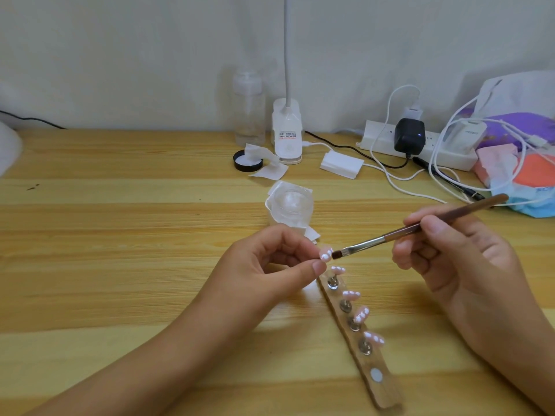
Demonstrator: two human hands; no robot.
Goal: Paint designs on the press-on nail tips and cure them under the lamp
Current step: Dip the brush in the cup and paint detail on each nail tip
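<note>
Near the bench [120, 229] middle, the left hand [270, 262] pinches one tip [326, 254] in its fingers. The right hand [450, 256] grips the brush [420, 227]. Its bristles meet the tip's right side, and its handle points toward the far right corner.

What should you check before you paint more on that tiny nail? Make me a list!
1. Left hand pinches the nail tip: ok.
2. Right hand holds the brush like a pencil: ok.
3. Bristles reach the nail tip: ok, they touch its edge.
4. Enough gel on the bristles: cannot tell.
5. Free place on the wooden holder for this tip: ok, one bare magnet at the near end.
6. Jar open and close by: close by is ok; whether it is open, cannot tell.
</note>
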